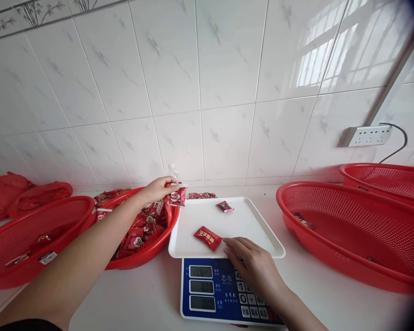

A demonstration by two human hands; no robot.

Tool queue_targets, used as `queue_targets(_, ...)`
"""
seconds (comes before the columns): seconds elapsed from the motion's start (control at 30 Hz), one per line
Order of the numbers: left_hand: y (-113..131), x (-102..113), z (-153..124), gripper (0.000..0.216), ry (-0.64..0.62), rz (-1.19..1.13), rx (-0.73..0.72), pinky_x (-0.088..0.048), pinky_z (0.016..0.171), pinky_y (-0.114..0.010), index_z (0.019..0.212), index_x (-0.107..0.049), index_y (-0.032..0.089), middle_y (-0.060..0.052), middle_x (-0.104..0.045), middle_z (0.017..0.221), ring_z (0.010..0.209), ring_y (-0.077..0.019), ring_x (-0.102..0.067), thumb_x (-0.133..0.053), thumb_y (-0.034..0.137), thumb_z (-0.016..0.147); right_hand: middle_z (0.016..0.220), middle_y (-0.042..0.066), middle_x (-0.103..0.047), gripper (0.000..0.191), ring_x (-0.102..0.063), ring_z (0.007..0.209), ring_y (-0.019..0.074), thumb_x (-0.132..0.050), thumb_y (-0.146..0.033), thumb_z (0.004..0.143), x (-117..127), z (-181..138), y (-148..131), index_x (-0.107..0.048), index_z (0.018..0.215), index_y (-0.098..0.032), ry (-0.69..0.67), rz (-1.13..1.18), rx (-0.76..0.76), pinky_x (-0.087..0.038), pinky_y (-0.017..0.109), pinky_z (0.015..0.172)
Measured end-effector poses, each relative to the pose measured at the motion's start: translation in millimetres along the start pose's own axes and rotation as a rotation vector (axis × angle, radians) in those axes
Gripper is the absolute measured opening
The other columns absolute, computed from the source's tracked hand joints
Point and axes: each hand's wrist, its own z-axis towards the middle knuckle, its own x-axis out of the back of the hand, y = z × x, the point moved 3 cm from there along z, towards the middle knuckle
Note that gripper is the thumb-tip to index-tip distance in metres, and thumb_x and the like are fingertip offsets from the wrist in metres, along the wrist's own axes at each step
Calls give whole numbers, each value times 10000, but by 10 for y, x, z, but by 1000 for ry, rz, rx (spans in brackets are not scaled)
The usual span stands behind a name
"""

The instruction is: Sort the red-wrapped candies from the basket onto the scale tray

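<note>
My left hand (158, 188) pinches a small red snack packet (177, 196) just over the left rim of the white scale tray (248, 223). It hovers above a red basket (148, 250) full of several red packets. On the tray lie a red packet (207, 238) near the front and a smaller dark red packet (225, 206) near the back. My right hand (253, 264) lies flat with fingers stretched out on the tray's front edge and the blue scale panel (210, 287), fingertips just right of the front packet.
A red basket (31, 239) at left holds a few packets. Two red mesh baskets (352, 230) (389, 179) stand at right, nearly bare. Red plastic bags (24, 191) lie far left. A wall socket (369, 135) and a clear bottle (173, 172) are against the tiled wall.
</note>
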Motion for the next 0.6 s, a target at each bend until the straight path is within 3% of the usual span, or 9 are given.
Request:
queue_targets(0.13, 120, -361, 38, 384, -117, -129, 10, -467, 603, -248, 944, -590, 174, 2, -591, 774, 650, -123, -550, -644, 498, 746, 882, 42, -716, 239, -682, 768, 178, -404, -268, 938, 4, -1, -10, -631, 997, -227, -4, -6, 0, -532, 282, 617)
queue_targets(0.23, 153, -519, 87, 333, -180, -124, 6, -471, 567, -233, 924, -601, 178, -15, -587, 835, 669, -116, -539, -599, 484, 792, 890, 46, -716, 248, -681, 766, 177, -396, -266, 940, 2, 0, -15, -633, 1002, -227, -4, -13, 4, -534, 281, 621)
queue_targets(0.33, 201, -554, 120, 282, -165, -92, -15, -485, 610, -245, 943, -615, 185, -31, -606, 945, 704, -112, -555, -555, 435, 831, 895, 52, -716, 246, -680, 771, 176, -401, -264, 937, 0, 2, -15, -636, 1004, -227, 3, -8, 6, -536, 279, 633)
queue_targets(0.43, 237, -528, 117, 330, -156, -65, -14, -492, 671, -275, 1139, -584, 216, -36, -630, 961, 737, -131, -590, -546, 364, 847, 896, 53, -715, 241, -677, 783, 177, -404, -253, 936, -2, 3, -13, -633, 1004, -226, -4, 0, 6, -534, 281, 642)
queue_targets(0.5, 228, -505, 93, 442, -154, -18, -18, -485, 751, -295, 1265, -520, 245, -36, -651, 985, 836, -165, -612, -574, 322, 833, 895, 52, -714, 238, -675, 787, 179, -402, -246, 936, -2, 5, -12, -629, 1007, -225, -14, 0, 4, -531, 285, 643)
queue_targets(0.6, 120, -525, 21, 449, -136, 91, 15, -435, 898, -309, 1263, -537, 254, -44, -630, 1174, 1055, -213, -578, -592, 265, 818, 893, 52, -713, 240, -674, 780, 182, -398, -248, 938, 5, 7, -16, -627, 1008, -223, -14, -3, 5, -529, 290, 640)
